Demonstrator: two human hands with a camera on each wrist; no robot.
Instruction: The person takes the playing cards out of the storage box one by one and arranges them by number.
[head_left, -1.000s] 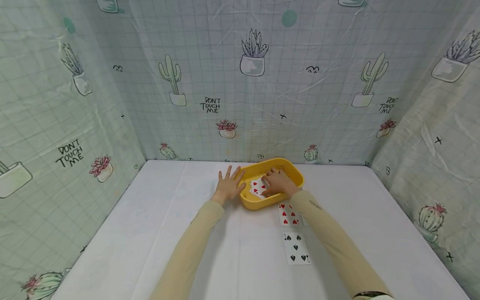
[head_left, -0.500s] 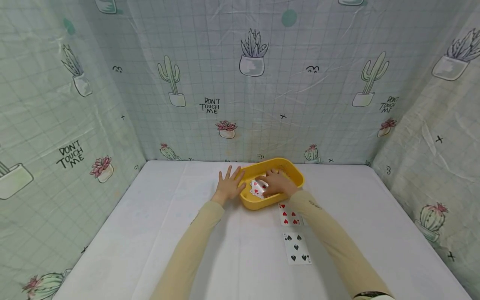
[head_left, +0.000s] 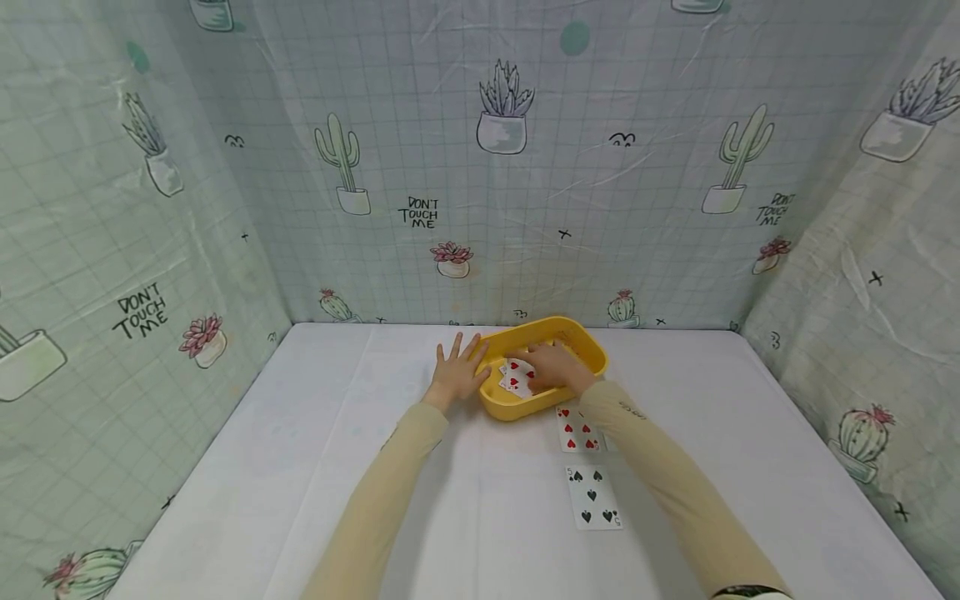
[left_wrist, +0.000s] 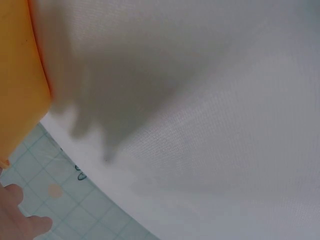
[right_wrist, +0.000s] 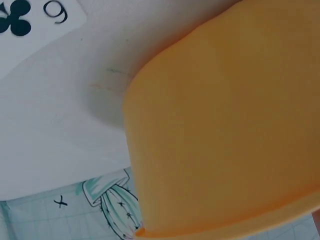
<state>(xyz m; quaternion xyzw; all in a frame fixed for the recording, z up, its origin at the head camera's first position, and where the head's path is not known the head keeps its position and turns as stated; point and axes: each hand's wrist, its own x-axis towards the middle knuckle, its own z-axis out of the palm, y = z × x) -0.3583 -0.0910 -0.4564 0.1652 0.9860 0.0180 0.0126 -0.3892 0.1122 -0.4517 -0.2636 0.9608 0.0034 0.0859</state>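
A yellow tray (head_left: 517, 408) stands near the back of the white table, with several playing cards (head_left: 516, 377) showing red hearts inside it. My left hand (head_left: 452, 375) has its fingers spread, with the fingers and thumb at the tray's left rim. Reaching over the near rim, my right hand (head_left: 557, 365) is down inside the tray, its index finger stretched over the heart cards and its thumb at their right side. The left wrist view catches only some fingertips (left_wrist: 25, 217) beside the tray wall; the right wrist view is mostly filled by the tray (right_wrist: 215, 125).
In front of the tray lie a heart card (head_left: 579, 429) and, nearer, a five of spades (head_left: 592, 497). A club card (right_wrist: 35, 30), mostly covered by the right sleeve in the head view, lies beside them. A patterned cloth (head_left: 555, 267) encloses the back and sides.
Inside the tray, the right hand's index finger has moved slightly left over the cards and the top heart card has shifted a little. The left hand, tray and table cards stay put.
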